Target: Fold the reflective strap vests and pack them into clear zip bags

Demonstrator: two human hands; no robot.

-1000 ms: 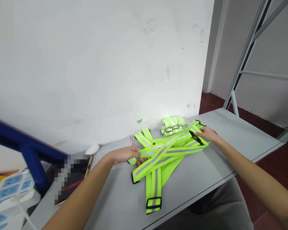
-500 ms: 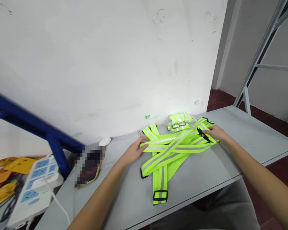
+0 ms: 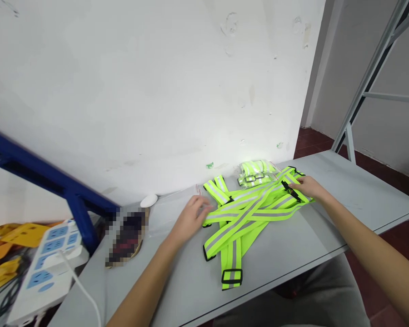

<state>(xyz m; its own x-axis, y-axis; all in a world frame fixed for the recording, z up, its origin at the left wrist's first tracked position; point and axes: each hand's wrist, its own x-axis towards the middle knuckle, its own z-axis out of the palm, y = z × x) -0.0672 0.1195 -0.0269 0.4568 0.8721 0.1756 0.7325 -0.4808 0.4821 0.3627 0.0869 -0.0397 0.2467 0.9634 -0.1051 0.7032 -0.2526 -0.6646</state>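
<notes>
A neon-green reflective vest (image 3: 248, 213), made of elastic straps with grey stripes, lies spread and crossed over itself on the grey table. At its right end my right hand (image 3: 309, 187) pinches the straps beside a black clip buckle (image 3: 291, 191). My left hand (image 3: 195, 214) is at the left end with its thumb and fingers apart, slightly blurred, close to a strap's edge. Toward the front edge lies a strap end with a black slider (image 3: 232, 276). Behind the vest sits a folded green vest in a clear plastic bag (image 3: 257, 172).
A flat clear plastic bag (image 3: 170, 206) lies on the table (image 3: 347, 195) near the wall, beside a white oval object (image 3: 149, 200) and a pixelated item (image 3: 127, 238). At left are a power strip (image 3: 51, 254), yellow-orange pieces (image 3: 23, 236) and a blue metal frame (image 3: 78, 209).
My left hand has let go of the strap, its fingers lifting and opening. The left-end straps have shifted, slightly lower and to the right. My right hand keeps its hold.
</notes>
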